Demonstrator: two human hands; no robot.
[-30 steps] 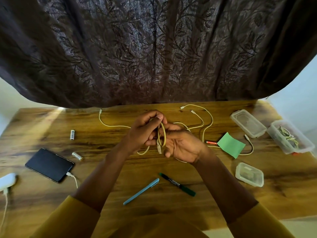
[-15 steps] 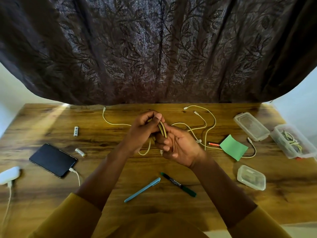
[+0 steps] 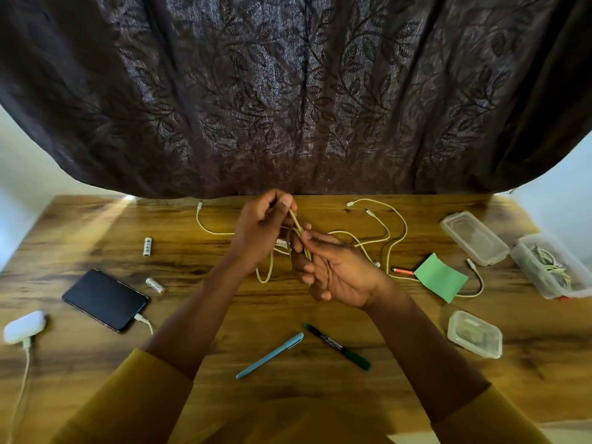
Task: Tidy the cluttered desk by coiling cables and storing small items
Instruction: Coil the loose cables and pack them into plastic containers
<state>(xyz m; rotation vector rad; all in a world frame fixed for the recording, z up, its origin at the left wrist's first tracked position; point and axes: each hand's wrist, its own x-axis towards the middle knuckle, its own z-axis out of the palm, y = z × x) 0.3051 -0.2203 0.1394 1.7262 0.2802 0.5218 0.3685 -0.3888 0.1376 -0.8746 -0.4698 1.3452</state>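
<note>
A cream cable [image 3: 299,229] is folded into a few loops held above the middle of the wooden desk [image 3: 96,225]. My left hand [image 3: 261,229] pinches the top of the loops between thumb and fingers. My right hand [image 3: 333,270], palm up, holds the lower part of the loops with curled fingers. One end of the cable trails left across the desk and a slack loop hangs below my hands. More cream cable [image 3: 389,232] lies tangled to the right. An open clear box [image 3: 549,267] at the right edge holds a coiled cable.
Two batteries [image 3: 147,246] [image 3: 156,285], a black phone [image 3: 105,299] on a charging lead, and a white case [image 3: 24,326] lie left. A blue pen [image 3: 269,355] and green marker [image 3: 338,346] lie near me. Green paper [image 3: 440,280], a red item [image 3: 403,270], a lid [image 3: 474,237] and a small box [image 3: 474,334] sit right.
My left hand has lifted the top of the loops higher and farther back. My right hand has opened somewhat and slid down along the loops. The trailing cable has shifted slightly.
</note>
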